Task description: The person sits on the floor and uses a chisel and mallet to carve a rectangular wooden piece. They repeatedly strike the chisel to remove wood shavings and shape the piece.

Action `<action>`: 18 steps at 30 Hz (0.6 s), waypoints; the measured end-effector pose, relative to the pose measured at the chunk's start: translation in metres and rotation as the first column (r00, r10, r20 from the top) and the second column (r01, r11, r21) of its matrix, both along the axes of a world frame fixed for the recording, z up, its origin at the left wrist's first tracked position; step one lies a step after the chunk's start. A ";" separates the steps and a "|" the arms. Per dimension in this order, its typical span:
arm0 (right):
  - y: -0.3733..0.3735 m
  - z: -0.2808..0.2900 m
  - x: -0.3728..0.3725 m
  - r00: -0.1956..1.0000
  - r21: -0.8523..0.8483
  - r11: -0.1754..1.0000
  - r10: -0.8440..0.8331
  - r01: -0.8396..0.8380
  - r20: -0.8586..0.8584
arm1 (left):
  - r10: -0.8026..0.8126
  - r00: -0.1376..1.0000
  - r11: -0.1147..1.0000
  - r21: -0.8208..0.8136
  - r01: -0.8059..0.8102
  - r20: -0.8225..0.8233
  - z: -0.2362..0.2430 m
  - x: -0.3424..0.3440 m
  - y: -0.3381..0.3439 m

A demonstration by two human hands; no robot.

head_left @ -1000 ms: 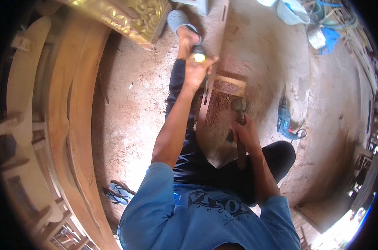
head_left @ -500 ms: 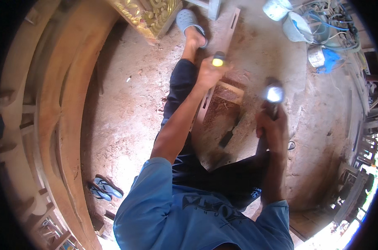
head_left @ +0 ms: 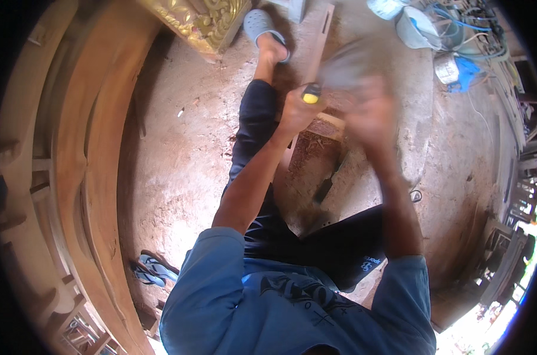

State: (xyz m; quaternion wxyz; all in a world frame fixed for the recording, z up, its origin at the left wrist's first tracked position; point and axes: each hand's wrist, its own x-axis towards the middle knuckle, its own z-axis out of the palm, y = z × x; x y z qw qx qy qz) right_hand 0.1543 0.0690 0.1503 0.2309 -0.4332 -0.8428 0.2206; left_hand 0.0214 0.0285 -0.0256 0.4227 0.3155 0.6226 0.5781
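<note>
My left hand (head_left: 297, 111) is closed round a chisel (head_left: 311, 94) with a yellow and black handle; its blade is hidden under my fist. Beneath it runs a long wooden board (head_left: 318, 44) with narrow slots cut in it. Closed on a hammer, my right hand (head_left: 370, 112) is smeared by motion just right of the chisel. The hammer (head_left: 342, 68) shows only as a grey streak beyond the chisel's top, so contact with the handle cannot be made out. A wooden block (head_left: 330, 125) strewn with chips sits beside the board, between my legs.
A large curved timber (head_left: 94, 177) stands along the left. Gold-carved wood (head_left: 206, 23) lies at the far side, near my clog-shod foot (head_left: 262, 29). Buckets (head_left: 416, 29) and hoses crowd the far right. Flip-flops (head_left: 153, 269) rest on the floor at left.
My right hand has swung the hammer leftward and away from me, toward the chisel. My left hand stays on the chisel, nearly in place.
</note>
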 end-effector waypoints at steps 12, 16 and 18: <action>0.083 0.092 0.018 0.927 0.023 0.997 -0.064 0.078 -0.370 | -0.053 0.994 0.997 0.059 0.048 0.093 -0.022 0.000 0.018; 0.102 0.071 -0.013 0.934 -0.046 0.991 -0.132 0.124 -0.332 | -0.038 0.997 0.998 0.058 0.034 0.060 -0.022 0.002 0.015; 0.084 0.014 -0.021 0.982 -0.231 0.956 -0.165 0.182 0.090 | -0.039 0.999 0.999 0.029 0.039 0.006 -0.024 0.004 0.012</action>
